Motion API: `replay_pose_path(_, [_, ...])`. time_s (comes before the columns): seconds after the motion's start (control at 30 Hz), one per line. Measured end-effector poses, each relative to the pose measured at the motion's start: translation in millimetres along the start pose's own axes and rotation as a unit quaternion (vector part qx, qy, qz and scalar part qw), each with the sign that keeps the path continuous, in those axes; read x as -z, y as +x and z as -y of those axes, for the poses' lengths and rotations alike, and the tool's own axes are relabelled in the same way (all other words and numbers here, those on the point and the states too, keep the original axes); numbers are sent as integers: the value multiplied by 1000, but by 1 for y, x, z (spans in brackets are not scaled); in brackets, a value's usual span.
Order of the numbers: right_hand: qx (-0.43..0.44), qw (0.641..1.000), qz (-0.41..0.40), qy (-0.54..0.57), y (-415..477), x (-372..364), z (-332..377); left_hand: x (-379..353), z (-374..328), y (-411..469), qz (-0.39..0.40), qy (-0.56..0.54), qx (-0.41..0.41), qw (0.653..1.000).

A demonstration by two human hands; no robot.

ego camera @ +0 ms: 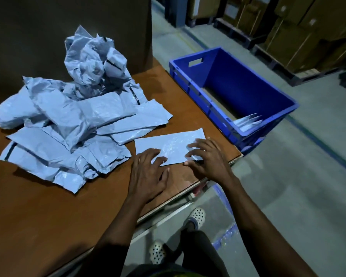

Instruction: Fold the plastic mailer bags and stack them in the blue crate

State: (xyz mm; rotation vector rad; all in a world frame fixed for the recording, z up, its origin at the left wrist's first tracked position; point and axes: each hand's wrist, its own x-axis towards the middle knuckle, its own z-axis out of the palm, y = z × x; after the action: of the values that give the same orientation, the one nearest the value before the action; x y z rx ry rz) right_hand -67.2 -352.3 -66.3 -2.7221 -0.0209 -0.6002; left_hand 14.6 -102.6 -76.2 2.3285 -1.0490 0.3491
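A flat grey-blue mailer bag [169,145] lies near the table's right corner. My left hand [148,172] rests on its near left edge with fingers spread. My right hand [206,156] presses its right end with fingers spread flat. A heap of crumpled and loose mailer bags [72,116] covers the left part of the table. The blue crate [248,82] stands on the floor to the right of the table. Several folded bags [248,121] lie in its near corner.
The brown table [48,206] ends in a corner close to the crate. A dark board [68,21] stands behind the heap. Cardboard boxes on pallets [298,27] line the far right. My feet in white perforated clogs [196,215] are on the grey floor below the table's edge.
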Motion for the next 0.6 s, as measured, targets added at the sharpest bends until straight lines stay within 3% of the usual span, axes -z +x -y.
replay_pose_path(0.17, [47, 999, -11, -22, 8, -3, 11, 6, 2, 10, 19, 7, 14, 1000])
replay_pose_path(0.33, [38, 990, -117, -72, 28, 37, 28, 37, 1, 36, -70, 50, -11, 996])
replay_pose_path(0.43, [56, 983, -153, -83, 53, 66, 33, 69, -4, 64, -89, 19, -12, 996])
replay_pose_path(0.53, [15, 996, -77, -47, 85, 77, 22, 74, 0, 82, -11, -73, 77, 994])
replay_pose_path(0.6, [-22, 998, -13, -63, 97, 63, 6, 58, 10, 87, 36, -61, 108, 992])
